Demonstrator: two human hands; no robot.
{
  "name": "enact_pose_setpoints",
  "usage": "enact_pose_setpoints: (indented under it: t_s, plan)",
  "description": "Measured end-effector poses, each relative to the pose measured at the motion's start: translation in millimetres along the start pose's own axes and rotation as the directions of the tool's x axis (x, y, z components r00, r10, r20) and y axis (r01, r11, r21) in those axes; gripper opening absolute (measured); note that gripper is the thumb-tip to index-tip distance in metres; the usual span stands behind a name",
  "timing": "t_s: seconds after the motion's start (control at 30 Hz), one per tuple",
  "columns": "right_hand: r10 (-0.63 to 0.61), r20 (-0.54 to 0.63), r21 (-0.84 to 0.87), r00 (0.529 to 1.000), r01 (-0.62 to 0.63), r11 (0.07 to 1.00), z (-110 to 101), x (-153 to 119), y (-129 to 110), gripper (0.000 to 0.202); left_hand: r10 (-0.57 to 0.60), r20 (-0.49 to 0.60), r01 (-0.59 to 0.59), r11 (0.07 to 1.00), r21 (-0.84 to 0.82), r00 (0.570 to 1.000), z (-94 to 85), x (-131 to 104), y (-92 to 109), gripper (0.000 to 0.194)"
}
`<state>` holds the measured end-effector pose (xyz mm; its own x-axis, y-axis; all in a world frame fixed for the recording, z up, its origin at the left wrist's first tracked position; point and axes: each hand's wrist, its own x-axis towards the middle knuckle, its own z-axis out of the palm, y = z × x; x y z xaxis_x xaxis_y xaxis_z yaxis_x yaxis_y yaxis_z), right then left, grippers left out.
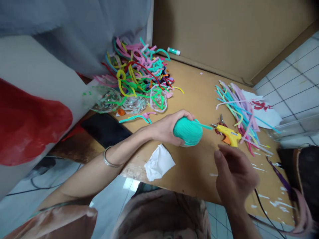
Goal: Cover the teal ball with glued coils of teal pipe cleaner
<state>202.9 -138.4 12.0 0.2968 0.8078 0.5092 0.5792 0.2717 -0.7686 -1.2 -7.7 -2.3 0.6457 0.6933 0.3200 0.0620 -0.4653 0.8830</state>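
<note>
My left hand (169,127) is wrapped around a rounded shape covered in teal pipe cleaner (190,132), held above the table. From its upper right side a loose teal pipe cleaner end (206,126) sticks out toward a yellow glue gun (229,134) lying on the table. To the right of the ball, apart from it, my right hand (235,176) hovers with thumb and fingers loosely bent and slightly parted. Nothing shows in it. A crumpled white tissue (159,162) lies below my left hand.
A tangled heap of coloured pipe cleaners (139,69) fills the back left, with clear plastic pieces (133,104) before it. More pipe cleaners (235,103) lie at the right. A black flat object (104,129), a glue stick (173,51) and a dark bag (304,172) sit around the edges.
</note>
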Motion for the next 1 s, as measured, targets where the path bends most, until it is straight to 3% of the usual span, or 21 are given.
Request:
enact_pose_setpoints:
  t_s: [0.07, 0.13, 0.27, 0.37, 0.47, 0.73, 1.0]
  plan:
    - [0.072, -0.080, 0.116, 0.994, -0.062, 0.991, 9.9, 20.2, 10.6, 0.018, 0.002, 0.005, -0.002, 1.000, -0.004, 1.000, 1.9, -0.2, -1.2, 0.071]
    - [0.073, -0.072, 0.145, 0.995, -0.062, 0.987, 21.6, 36.4, 17.5, 0.024, -0.013, -0.002, 0.013, 1.000, -0.005, 1.000, 3.5, -0.4, -1.1, 0.069]
    - [-0.115, 0.019, 0.088, 0.993, 0.113, 0.990, 37.7, 49.7, 19.8, 0.030, -0.021, 0.005, 0.021, 1.000, -0.007, 1.000, 5.0, -0.4, 0.8, 0.070]
    - [-0.282, 0.129, 0.059, 0.951, 0.277, 0.959, 40.9, 49.9, 13.9, 0.033, -0.021, 0.014, 0.021, 1.000, -0.012, 1.000, 4.6, -0.4, 0.5, 0.068]
    - [-0.340, 0.166, 0.054, 0.926, 0.336, 0.940, 39.9, 51.4, 5.9, 0.014, -0.001, 0.022, 0.001, 1.000, -0.021, 1.000, 3.8, -0.6, -1.1, 0.067]
    - [-0.182, 0.181, 0.232, 0.966, 0.138, 0.963, 36.8, 59.5, 12.2, 0.008, 0.038, 0.059, -0.039, 0.999, 0.009, 0.997, 4.9, -1.5, 1.8, 0.067]
    - [-0.059, 0.308, 0.213, 0.950, -0.008, 0.977, 36.7, 54.1, 26.4, 0.018, 0.047, 0.098, -0.050, 0.998, 0.028, 0.994, 4.2, -3.8, 2.3, 0.072]
